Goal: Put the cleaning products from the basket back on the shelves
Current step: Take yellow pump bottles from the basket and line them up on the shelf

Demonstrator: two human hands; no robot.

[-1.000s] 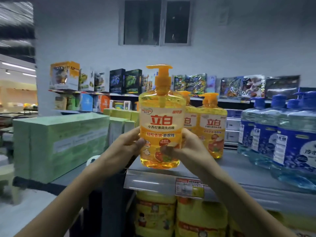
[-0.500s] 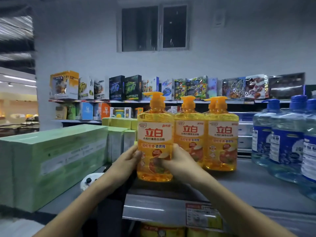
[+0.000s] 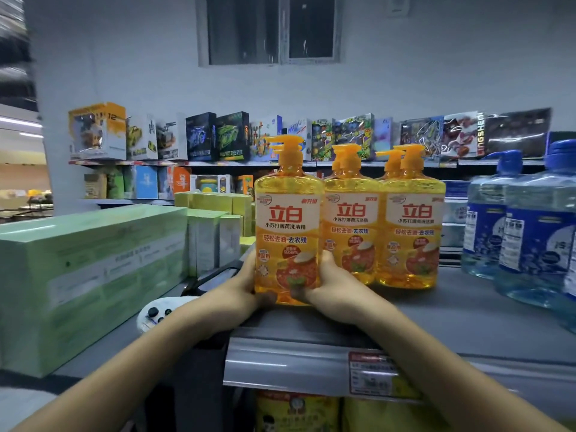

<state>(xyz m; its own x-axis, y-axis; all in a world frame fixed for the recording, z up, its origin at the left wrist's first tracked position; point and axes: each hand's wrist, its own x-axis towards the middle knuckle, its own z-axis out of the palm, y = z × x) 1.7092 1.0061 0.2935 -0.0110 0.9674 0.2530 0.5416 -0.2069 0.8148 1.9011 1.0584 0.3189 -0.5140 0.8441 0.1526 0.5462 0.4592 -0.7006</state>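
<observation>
Clasping the yellow-liquid detergent bottle [image 3: 286, 226] upright on the shelf [image 3: 467, 316], both hands' grip closed.

A long pale green cardboard carton [image 3: 90, 275] lies well to the left of the left hand [image 3: 240, 291], with smaller green boxes [image 3: 215, 235] upright behind it. A white game controller with dark buttons [image 3: 159, 313] rests just left of that hand's wrist. Far beyond the hands, colourful boxed toys [image 3: 218, 137] line the rear shelves beneath a dark window [image 3: 271, 28].
</observation>
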